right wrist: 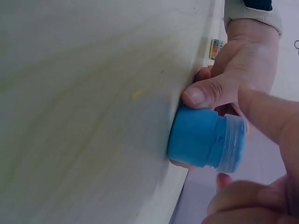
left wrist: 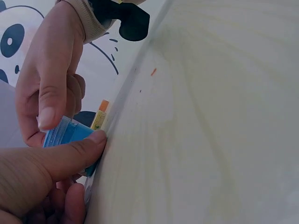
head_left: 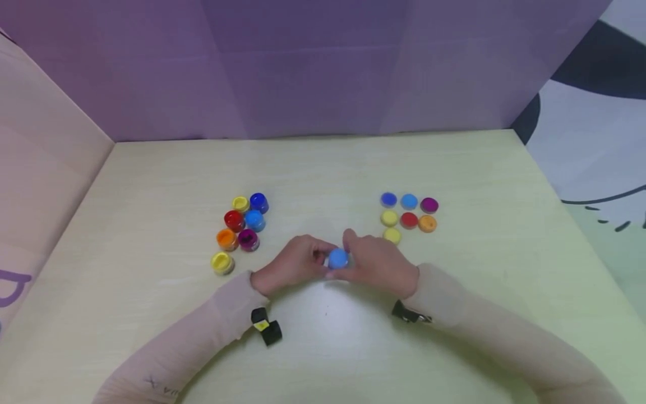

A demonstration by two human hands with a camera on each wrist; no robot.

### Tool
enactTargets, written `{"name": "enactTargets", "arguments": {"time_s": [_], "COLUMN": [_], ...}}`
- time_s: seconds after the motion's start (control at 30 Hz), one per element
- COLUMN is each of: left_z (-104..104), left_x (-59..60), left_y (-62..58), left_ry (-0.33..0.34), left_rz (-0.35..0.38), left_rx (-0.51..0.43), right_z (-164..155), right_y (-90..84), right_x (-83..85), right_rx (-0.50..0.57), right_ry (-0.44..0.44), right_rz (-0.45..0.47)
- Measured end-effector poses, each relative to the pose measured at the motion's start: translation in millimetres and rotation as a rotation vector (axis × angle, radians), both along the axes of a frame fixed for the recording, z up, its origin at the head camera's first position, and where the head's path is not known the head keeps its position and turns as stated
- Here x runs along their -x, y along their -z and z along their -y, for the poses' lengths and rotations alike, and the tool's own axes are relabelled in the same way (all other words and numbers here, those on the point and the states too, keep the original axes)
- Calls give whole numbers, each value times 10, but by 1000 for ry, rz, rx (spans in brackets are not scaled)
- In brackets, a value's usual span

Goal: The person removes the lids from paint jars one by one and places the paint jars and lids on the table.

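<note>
Between the two hands, near the middle of the table, is a small jar of light blue paint (right wrist: 194, 137) with a clear-rimmed lid (right wrist: 233, 144). My left hand (head_left: 298, 261) grips the jar's body, its thumb (left wrist: 77, 156) lying along the side. My right hand (head_left: 381, 264) pinches round the lid, with the thumb and a finger at its rim in the left wrist view. From the head view, the blue lid top faces up. How tightly the lid sits on the jar cannot be told.
To the left stand several small lidless paint jars, among them a red one (head_left: 234, 220) and a yellow one (head_left: 222, 262) nearest the left forearm. Beyond the right hand lie several loose lids, including a red lid (head_left: 409, 220). A purple wall (head_left: 313, 84) closes the table's far edge.
</note>
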State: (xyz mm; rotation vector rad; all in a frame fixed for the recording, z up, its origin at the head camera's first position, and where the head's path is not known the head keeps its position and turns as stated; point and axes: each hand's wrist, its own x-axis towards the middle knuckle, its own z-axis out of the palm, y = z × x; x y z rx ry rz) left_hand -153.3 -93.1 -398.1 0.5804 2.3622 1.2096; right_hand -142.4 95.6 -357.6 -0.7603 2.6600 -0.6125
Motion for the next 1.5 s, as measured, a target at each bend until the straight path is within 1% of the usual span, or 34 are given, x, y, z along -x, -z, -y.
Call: {"name": "enactTargets", "arguments": {"time_s": [0.13,0.27,0.37,0.5,0.6,0.67,0.77,0.9,1.13,1.27,1.37,1.5], "left_z": [-2,3,9,11,6,2,-8,-20,6,68,133,214], "left_x": [3,2,1,3,-1,-8,-17,-18,-30,-61,-92,-125], "left_y": [7,5,3,9,1,-11,-25,-23,-29,-46,-66,-108], "left_ry": [13,17,15,20,20,12,-1,-13,-72,-87,-104,-142], "left_rz": [-9,-15,-8,-10,-28,-32,-25,-14,50,69,62,24], "left_rx": [9,18,17,2,2,9,21,37,46,31,31,56], "right_z": [35,44,34,-7,-62,-106,-189,-316,-534,-661,-761,-887], "right_y": [18,14,0,-24,-65,-98,-140,-162,-134,-95,-57,-36], "right_x": [-18,-21,-23,-16,-1,13,31,50,79,91,93,82], "right_rx": [-45,-59,-42,-2,28,38,24,-4,-11,6,33,50], "right_ry": [4,0,-7,-14,-20,-19,14,59,121,139,145,148], "right_rz": [-79,-104,-99,-47,-15,-2,10,-8,-34,-76,-99,-103]}}
